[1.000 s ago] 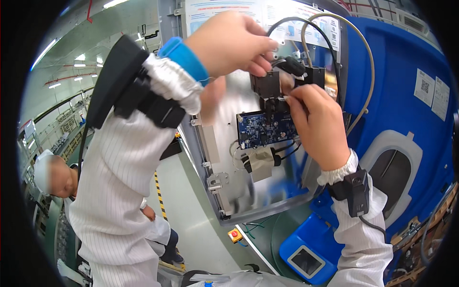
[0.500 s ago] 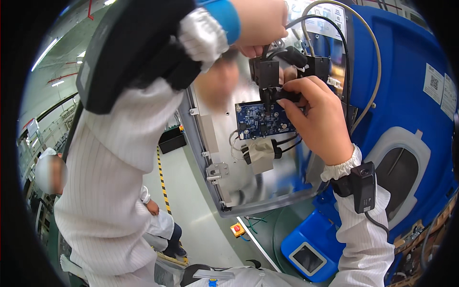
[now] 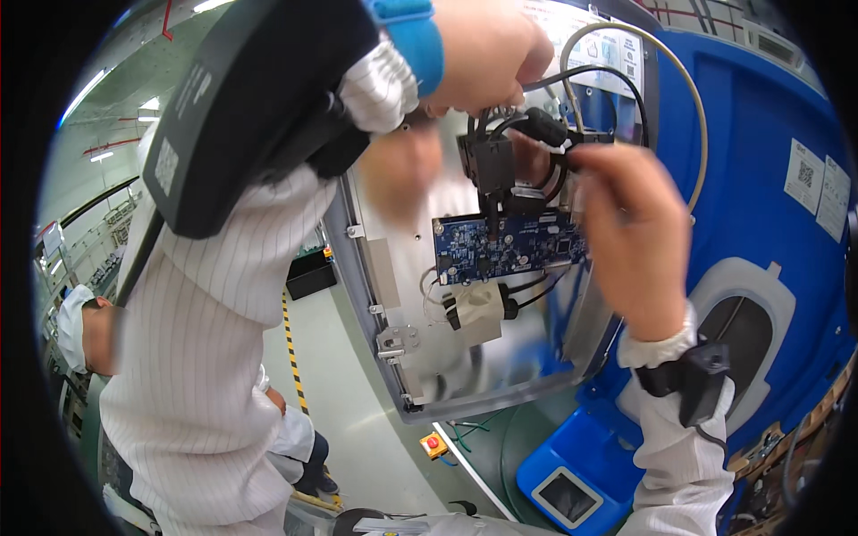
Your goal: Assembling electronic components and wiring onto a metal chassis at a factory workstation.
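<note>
Up at the top, my left hand (image 3: 487,54) curls its fingers round a black cable (image 3: 601,71), its fingertips partly hidden. Below it hang more black cables, passing through a boxy black cable clamp (image 3: 490,163). Blurred by motion, my right hand (image 3: 639,232) is at the right of the clamp. Its bent index finger reaches a thin black cable (image 3: 558,183); whether it grips this I cannot tell. Under the clamp, a blue circuit board (image 3: 509,248) stands against a shiny metal panel (image 3: 393,192), with a black connector at its upper edge.
A beige-wrapped cable bundle (image 3: 478,313) sits below the board. The grey panel frame (image 3: 500,406) borders it. At right stands a large blue housing (image 3: 760,196); a blue unit with a small screen (image 3: 567,496) lies below. A red-and-yellow button (image 3: 434,444) sits nearby. Another person (image 3: 295,438) is at left.
My right hand has drawn away from the connector above the board, up and to the right. My left hand has come slightly lower, and the board now shows more fully.
</note>
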